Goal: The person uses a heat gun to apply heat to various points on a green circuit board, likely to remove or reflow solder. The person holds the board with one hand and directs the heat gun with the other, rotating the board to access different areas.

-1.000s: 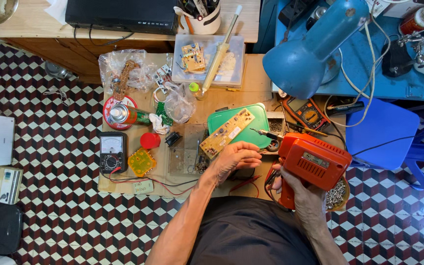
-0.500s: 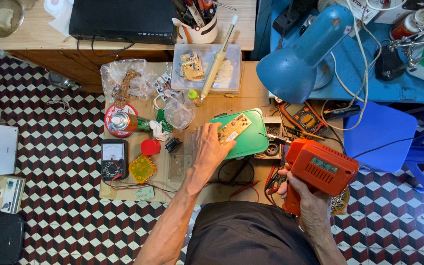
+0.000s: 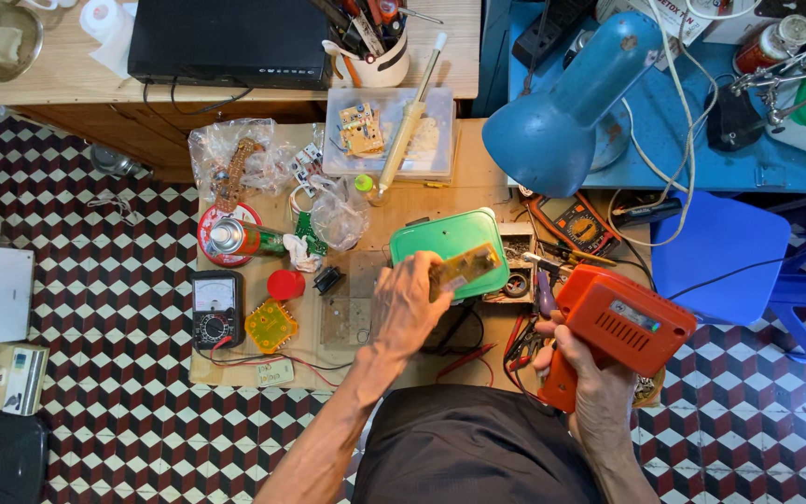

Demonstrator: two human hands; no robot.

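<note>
Both hands are occupied: the left hand (image 3: pixel 409 303) pinches a yellowish circuit board (image 3: pixel 464 268) by its near end, tilted above the green box (image 3: pixel 422 241) — presumably to face the tool — while the right hand (image 3: pixel 582 373) wraps the orange soldering gun (image 3: pixel 619 322). Since a second ago, the board has come up off the box.

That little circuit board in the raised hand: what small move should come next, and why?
Probably bring the orange soldering gun in the right hand toward the circuit board. The left hand holds the board lifted over the green box, and the gun's tip sits apart from it.
</note>
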